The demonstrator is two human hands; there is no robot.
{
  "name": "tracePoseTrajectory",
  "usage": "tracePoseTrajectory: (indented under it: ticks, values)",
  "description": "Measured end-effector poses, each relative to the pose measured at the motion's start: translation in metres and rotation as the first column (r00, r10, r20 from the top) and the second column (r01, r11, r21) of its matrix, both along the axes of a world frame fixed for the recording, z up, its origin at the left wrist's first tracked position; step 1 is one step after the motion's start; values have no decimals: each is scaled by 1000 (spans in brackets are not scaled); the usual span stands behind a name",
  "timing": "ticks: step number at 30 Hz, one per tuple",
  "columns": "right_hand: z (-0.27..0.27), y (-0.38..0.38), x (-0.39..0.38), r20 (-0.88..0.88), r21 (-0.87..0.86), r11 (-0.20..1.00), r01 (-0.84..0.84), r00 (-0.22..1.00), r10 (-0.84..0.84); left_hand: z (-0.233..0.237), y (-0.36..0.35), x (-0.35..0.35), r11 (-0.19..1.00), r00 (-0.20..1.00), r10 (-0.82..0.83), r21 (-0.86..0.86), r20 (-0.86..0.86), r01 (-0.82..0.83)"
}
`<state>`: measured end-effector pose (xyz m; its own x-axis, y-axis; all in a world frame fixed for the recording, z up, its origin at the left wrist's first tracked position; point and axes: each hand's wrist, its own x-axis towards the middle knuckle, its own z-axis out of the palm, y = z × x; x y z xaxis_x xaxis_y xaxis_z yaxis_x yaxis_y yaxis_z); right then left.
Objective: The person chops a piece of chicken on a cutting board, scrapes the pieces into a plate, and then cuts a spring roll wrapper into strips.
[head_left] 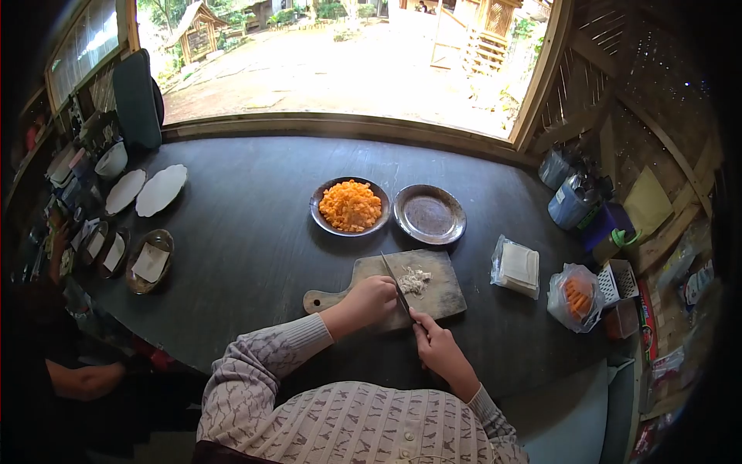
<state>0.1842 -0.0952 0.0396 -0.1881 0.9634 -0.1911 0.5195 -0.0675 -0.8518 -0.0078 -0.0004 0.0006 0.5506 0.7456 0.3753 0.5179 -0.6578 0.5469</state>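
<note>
My right hand is closed round the handle of a knife, its blade pointing away from me over the wooden cutting board. Just left of the blade, my left hand rests on the board with its fingers curled together; whatever they hold is hidden. To the right of the blade lies a small heap of pale chopped pieces. Beyond the board stands a brown plate piled with diced orange food, beside a second brown plate with nothing on it.
At right are a packet of square white sheets, a plastic bag of orange sticks and a white basket. White plates and brown dishes are at left. Another person's arm shows at lower left.
</note>
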Motion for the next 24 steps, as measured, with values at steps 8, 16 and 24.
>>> tracePoseTrajectory:
  ticks: [8, 16, 24]
  values:
    - [7, -4, 7, -108, -60, 998, 29, 994, -35, 1, -1, -1, 1000, 1000, -7, 29, 29, 6]
    - [14, -14, 12, -60, -77, 997, -22, 998, 18, -2, 2, -4, 1000, 1000, -9, -10, -12, 9]
    - [20, -13, 10, -1, -73, 996, -47, 999, 47, -1, 4, -3, 999, 1000, -12, -46, -4, 12]
